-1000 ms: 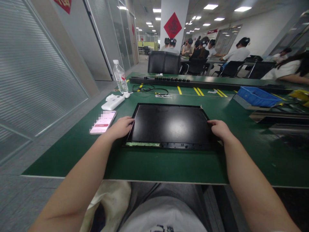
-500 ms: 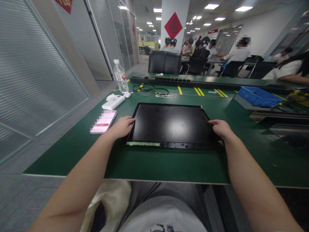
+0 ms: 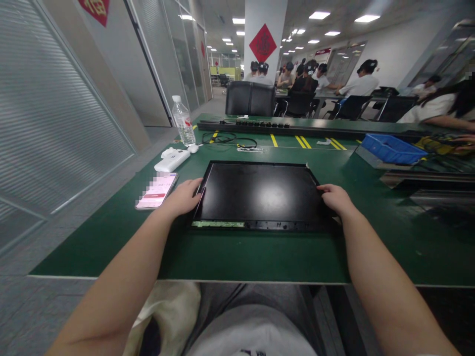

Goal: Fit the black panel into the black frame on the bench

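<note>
A black LCD screen panel (image 3: 252, 195) lies face up on the green table (image 3: 256, 257) in front of me. Along its near edge runs a narrow green circuit board strip (image 3: 218, 224), set in the dark frame. My left hand (image 3: 183, 197) grips the panel's left edge, with thumb and fingers on the border. On the opposite side, my right hand (image 3: 337, 199) is closed on the right edge, its index finger resting on the rim; the other fingers are partly hidden.
Left of the panel are a lit phone (image 3: 158, 190), a white device (image 3: 172, 160) and a water bottle (image 3: 183, 121). Black cable (image 3: 230, 140) and a long dark bar (image 3: 304, 127) lie behind. At right stand a blue bin (image 3: 393, 148) and metal strips (image 3: 423, 180). Several people sit beyond.
My left thumb has come down along the panel's left edge, apart from the fingers. The right hand keeps its grip. The whole view has shifted slightly.
</note>
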`<state>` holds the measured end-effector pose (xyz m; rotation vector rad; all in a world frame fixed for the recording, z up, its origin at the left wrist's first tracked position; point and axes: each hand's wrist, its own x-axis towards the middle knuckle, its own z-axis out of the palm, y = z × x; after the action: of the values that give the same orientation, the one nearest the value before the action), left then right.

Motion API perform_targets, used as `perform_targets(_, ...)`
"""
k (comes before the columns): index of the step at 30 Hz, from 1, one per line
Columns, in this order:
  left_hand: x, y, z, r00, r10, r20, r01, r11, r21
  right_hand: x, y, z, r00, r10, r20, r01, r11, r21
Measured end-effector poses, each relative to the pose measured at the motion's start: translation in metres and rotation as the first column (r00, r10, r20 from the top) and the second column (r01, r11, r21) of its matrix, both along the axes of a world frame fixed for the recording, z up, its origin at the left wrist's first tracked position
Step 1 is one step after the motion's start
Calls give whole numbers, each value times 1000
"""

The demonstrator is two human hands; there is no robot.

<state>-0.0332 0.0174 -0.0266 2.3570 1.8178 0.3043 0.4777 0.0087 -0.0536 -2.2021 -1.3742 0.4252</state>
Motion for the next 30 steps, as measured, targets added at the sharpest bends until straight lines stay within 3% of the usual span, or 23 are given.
perform_targets(3, -1, 2, -2, 993, 87, -82, -89, 996, -28, -2, -1, 1, 998, 22, 56, -22, 1000, -3)
perform_targets(7, -2, 7, -7, 990, 97, -99, -105, 991, -80, -4, 0, -1, 987, 36, 154, -37, 999, 2)
perform_targets(14, -1, 11, -5, 981, 150, 127, -135, 984, -119, -2, 1, -6, 980, 57, 189, -58, 998, 0)
perform_targets(18, 6, 5, 5, 920, 226, 319, -193, 972, -133, 0, 3, -9, 977, 62, 202, -63, 998, -3)
perform_targets(21, 13, -4, 14, 783, 316, 535, -274, 948, -159, 2, 5, -13, 976, 61, 207, -65, 998, 10)
perform_targets(24, 23, -14, 25, 562, 439, 701, -297, 898, -325, 4, 7, -17, 978, 57, 200, -61, 998, 11)
perform_targets(27, 36, -23, 38, 298, 544, 785, -288, 835, -469, 5, 8, -18, 980, 54, 193, -56, 998, 7)
perform_targets(30, 46, -28, 50, 135, 577, 806, -258, 805, -533, 6, 8, -19, 982, 44, 182, -49, 999, 22)
